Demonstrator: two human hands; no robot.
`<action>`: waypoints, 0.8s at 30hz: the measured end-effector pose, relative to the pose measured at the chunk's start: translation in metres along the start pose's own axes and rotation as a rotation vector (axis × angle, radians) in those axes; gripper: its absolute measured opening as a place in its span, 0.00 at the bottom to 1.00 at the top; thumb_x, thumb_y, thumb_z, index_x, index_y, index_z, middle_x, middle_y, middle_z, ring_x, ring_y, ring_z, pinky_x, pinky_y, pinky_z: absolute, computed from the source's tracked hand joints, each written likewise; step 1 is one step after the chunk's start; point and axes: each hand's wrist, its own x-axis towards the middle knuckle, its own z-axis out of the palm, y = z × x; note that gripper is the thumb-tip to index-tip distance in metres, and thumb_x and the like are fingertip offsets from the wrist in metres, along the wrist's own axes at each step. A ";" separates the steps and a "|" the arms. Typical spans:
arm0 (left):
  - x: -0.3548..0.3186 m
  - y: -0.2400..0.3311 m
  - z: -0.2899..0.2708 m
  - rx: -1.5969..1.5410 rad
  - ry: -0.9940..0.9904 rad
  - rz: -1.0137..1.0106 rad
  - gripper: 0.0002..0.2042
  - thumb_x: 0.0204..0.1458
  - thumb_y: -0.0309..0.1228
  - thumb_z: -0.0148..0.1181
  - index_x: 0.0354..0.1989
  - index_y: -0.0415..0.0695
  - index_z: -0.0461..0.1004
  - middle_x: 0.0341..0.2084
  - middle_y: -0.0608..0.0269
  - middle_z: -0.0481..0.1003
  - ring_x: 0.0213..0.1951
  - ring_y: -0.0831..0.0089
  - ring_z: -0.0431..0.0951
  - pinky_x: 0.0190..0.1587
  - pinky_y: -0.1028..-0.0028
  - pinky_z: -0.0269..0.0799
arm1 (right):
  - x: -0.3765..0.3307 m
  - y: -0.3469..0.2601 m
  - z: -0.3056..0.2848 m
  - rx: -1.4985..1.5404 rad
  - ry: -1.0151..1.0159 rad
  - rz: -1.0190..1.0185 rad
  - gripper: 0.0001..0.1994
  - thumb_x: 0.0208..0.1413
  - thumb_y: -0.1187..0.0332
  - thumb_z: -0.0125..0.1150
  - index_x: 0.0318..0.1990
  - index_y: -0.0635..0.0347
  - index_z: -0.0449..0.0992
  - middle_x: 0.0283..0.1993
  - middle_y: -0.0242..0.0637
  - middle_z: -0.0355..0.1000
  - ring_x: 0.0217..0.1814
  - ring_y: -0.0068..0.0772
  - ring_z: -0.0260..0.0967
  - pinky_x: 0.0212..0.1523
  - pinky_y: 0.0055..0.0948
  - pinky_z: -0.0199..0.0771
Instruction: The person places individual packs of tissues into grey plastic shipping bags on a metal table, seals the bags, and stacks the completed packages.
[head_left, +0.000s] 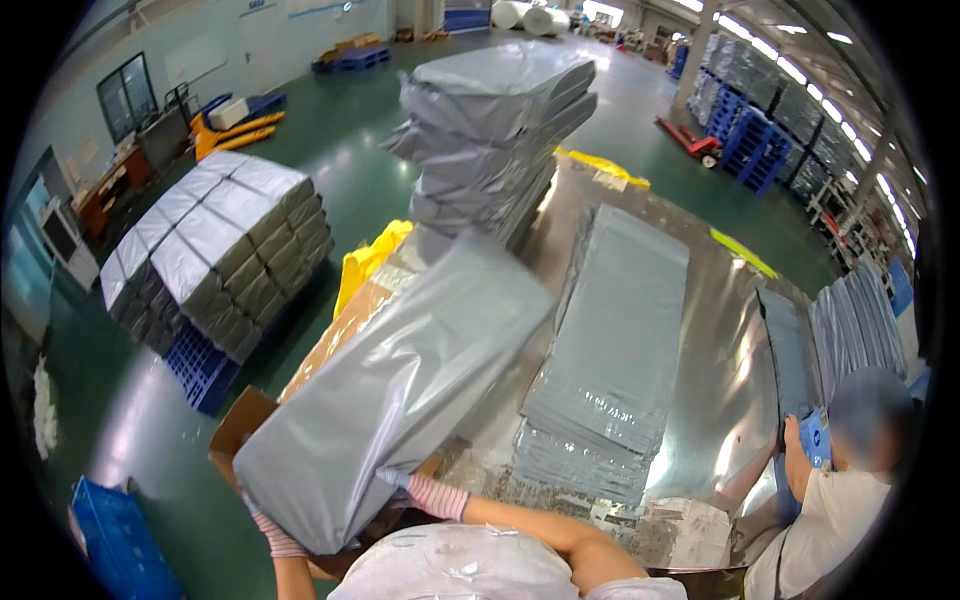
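Note:
A long grey plastic-wrapped pack point(400, 370) lies tilted in front of me, its far end blurred near the tall stack. My left hand point(278, 532), in a striped knit glove, grips its near left edge; the fingers are partly hidden. At the near right edge, my right hand point(430, 493), gloved the same way, holds the film with its fingertips tucked against the pack. Below the pack, an open cardboard box point(236, 420) shows in part. To the right, a pile of flat grey plastic bags point(620, 330) rests on the metal table point(715, 370).
Grey wrapped packs point(490, 130) stand in a tall stack at the table's far end. Left, strapped bales point(215, 240) sit on a blue pallet point(200, 370); a blue crate point(120, 540) stands nearer. A co-worker point(840, 490) handles grey bags at the right edge.

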 end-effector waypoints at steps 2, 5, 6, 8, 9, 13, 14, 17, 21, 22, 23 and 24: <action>-0.018 -0.025 -0.004 -0.024 0.144 -0.190 0.39 0.46 0.62 0.46 0.62 0.47 0.54 0.60 0.60 0.58 0.59 0.59 0.58 0.61 0.59 0.52 | 0.012 0.012 -0.018 0.190 0.246 0.320 0.36 0.46 0.46 0.60 0.59 0.56 0.60 0.58 0.37 0.63 0.58 0.35 0.60 0.58 0.37 0.58; -0.053 -0.078 0.004 0.175 0.448 -0.190 0.41 0.44 0.62 0.51 0.62 0.47 0.53 0.60 0.58 0.57 0.59 0.57 0.57 0.61 0.57 0.53 | 0.028 0.035 -0.051 -0.087 0.398 0.097 0.39 0.42 0.42 0.61 0.56 0.63 0.64 0.55 0.40 0.66 0.56 0.37 0.61 0.57 0.36 0.58; -0.057 -0.094 -0.029 0.080 0.377 -0.220 0.42 0.44 0.61 0.51 0.63 0.47 0.53 0.60 0.58 0.57 0.60 0.56 0.57 0.61 0.57 0.53 | 0.036 0.035 -0.062 -0.214 0.559 -0.027 0.39 0.42 0.43 0.61 0.54 0.67 0.64 0.54 0.42 0.67 0.54 0.40 0.63 0.56 0.36 0.60; -0.056 -0.110 -0.046 -0.137 0.317 -0.385 0.41 0.44 0.61 0.51 0.63 0.47 0.53 0.60 0.57 0.58 0.59 0.55 0.57 0.60 0.56 0.54 | 0.055 0.035 -0.121 -0.585 0.827 -0.131 0.45 0.41 0.43 0.63 0.59 0.71 0.56 0.56 0.51 0.63 0.60 0.42 0.57 0.60 0.36 0.57; -0.055 -0.100 -0.007 -0.079 0.313 -0.395 0.40 0.45 0.61 0.50 0.62 0.47 0.54 0.59 0.57 0.58 0.59 0.55 0.58 0.60 0.56 0.54 | 0.041 -0.009 -0.101 -0.644 0.924 -0.363 0.51 0.40 0.44 0.64 0.62 0.72 0.45 0.56 0.53 0.62 0.60 0.44 0.57 0.60 0.36 0.57; -0.025 -0.103 0.050 0.127 0.395 -0.314 0.37 0.46 0.59 0.51 0.60 0.46 0.57 0.56 0.57 0.63 0.56 0.55 0.63 0.58 0.55 0.58 | 0.079 -0.064 -0.164 -0.463 0.878 -0.205 0.39 0.41 0.47 0.65 0.51 0.73 0.63 0.52 0.55 0.66 0.54 0.48 0.64 0.56 0.34 0.62; -0.019 -0.102 0.054 0.148 0.441 -0.284 0.37 0.46 0.58 0.52 0.60 0.46 0.57 0.56 0.57 0.63 0.55 0.55 0.64 0.58 0.55 0.59 | 0.085 -0.075 -0.160 -0.505 0.902 -0.226 0.40 0.41 0.46 0.65 0.52 0.73 0.63 0.51 0.56 0.66 0.54 0.49 0.64 0.56 0.35 0.62; 0.014 -0.115 0.061 0.119 0.504 -0.312 0.34 0.47 0.53 0.54 0.59 0.46 0.59 0.54 0.57 0.66 0.53 0.56 0.66 0.56 0.55 0.62 | 0.092 -0.121 -0.153 -0.637 0.986 -0.186 0.42 0.40 0.43 0.64 0.54 0.71 0.61 0.51 0.58 0.65 0.54 0.50 0.64 0.56 0.36 0.62; 0.052 -0.110 0.069 0.097 0.450 -0.336 0.32 0.48 0.51 0.55 0.59 0.47 0.59 0.54 0.58 0.66 0.53 0.58 0.67 0.55 0.56 0.63 | 0.123 -0.137 -0.182 -0.658 1.060 -0.098 0.46 0.41 0.42 0.61 0.61 0.65 0.52 0.53 0.60 0.62 0.55 0.54 0.62 0.56 0.39 0.62; 0.058 -0.107 0.082 0.084 0.459 -0.354 0.32 0.48 0.51 0.55 0.59 0.47 0.59 0.54 0.59 0.66 0.53 0.58 0.67 0.55 0.55 0.63 | 0.130 -0.132 -0.190 -0.658 1.063 -0.120 0.46 0.42 0.42 0.60 0.62 0.63 0.49 0.53 0.61 0.62 0.55 0.55 0.62 0.56 0.40 0.62; 0.061 -0.105 0.094 0.042 0.448 -0.335 0.32 0.48 0.52 0.56 0.59 0.47 0.59 0.54 0.59 0.65 0.53 0.59 0.67 0.55 0.55 0.63 | 0.130 -0.133 -0.188 -0.684 1.052 -0.179 0.47 0.42 0.42 0.59 0.64 0.59 0.45 0.54 0.60 0.61 0.55 0.56 0.61 0.56 0.40 0.61; 0.071 -0.107 0.090 0.074 0.467 -0.329 0.33 0.48 0.52 0.56 0.59 0.47 0.59 0.54 0.59 0.65 0.53 0.59 0.67 0.55 0.55 0.63 | 0.139 -0.134 -0.196 -0.712 1.067 -0.239 0.47 0.42 0.42 0.59 0.65 0.59 0.45 0.54 0.60 0.61 0.55 0.56 0.61 0.56 0.40 0.62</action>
